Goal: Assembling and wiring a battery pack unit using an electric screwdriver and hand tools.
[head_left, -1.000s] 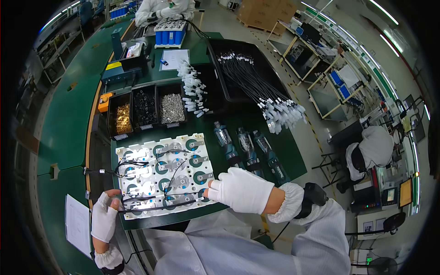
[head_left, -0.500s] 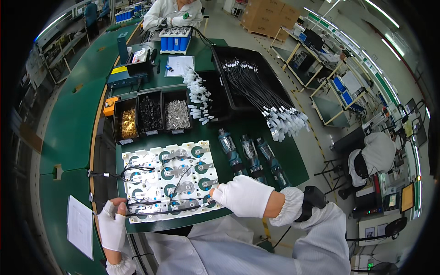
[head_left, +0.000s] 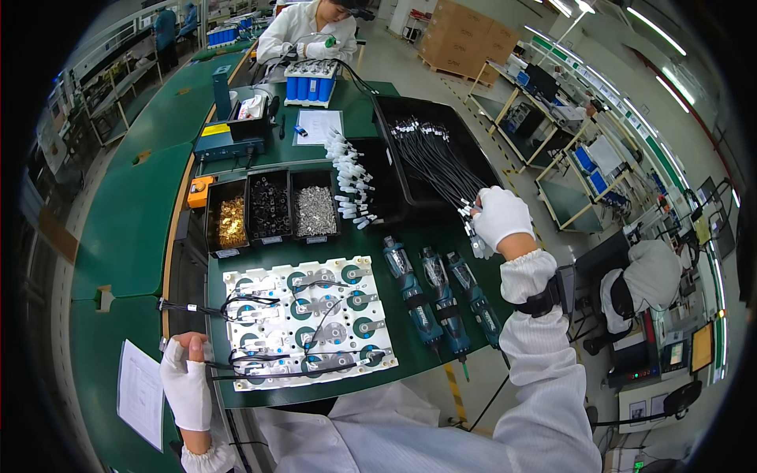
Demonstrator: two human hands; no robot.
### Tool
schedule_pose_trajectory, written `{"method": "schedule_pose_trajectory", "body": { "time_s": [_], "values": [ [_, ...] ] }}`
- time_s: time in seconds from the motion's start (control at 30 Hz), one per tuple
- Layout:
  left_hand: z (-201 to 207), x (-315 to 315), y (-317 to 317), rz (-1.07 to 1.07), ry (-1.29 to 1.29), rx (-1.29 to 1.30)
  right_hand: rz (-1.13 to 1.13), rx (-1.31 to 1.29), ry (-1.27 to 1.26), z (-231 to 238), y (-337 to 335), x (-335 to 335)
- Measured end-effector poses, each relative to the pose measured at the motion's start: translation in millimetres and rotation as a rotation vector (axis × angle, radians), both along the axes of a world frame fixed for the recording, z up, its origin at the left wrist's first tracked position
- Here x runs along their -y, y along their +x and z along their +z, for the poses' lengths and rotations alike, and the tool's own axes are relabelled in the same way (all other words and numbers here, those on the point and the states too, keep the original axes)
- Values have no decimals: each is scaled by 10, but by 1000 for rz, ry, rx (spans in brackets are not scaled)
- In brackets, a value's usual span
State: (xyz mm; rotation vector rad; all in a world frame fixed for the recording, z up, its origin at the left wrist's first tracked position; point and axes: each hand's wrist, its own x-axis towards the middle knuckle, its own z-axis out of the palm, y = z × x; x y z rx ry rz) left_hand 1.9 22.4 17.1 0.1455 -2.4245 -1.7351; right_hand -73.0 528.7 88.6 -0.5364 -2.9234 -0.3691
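Right fingers (head_left: 476,210) bent at white-tipped cables (head_left: 436,164), left fingers (head_left: 195,348) curled beside black cable (head_left: 276,374) (cannot tell whether either grasps).

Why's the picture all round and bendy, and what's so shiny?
In the head view, the fisheye lens bends the left green bench near the dark rim; in the head view, the white panel gleams with glare; in the head view, ceiling light tubes glow at upper right.
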Motion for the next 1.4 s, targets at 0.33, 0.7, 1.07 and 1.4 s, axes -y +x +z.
{"method": "schedule_pose_trajectory", "body": {
  "time_s": [0.33, 0.7, 1.07, 1.4],
  "values": [
    [189, -238, -73, -91, -20, -27, -21, -247, -64, 124, -78, 165],
    [630, -900, -122, -721, 649, 628, 1130, -419, -858, 7, 1169, 2030],
    [508, -671, -1164, -319, 692, 477, 1570, 228, -1061, -1277, 2175, 2900],
    [618, -1180, -476, -557, -589, 258, 824, -445, -842, -557, 1237, 1628]
  ]
}}
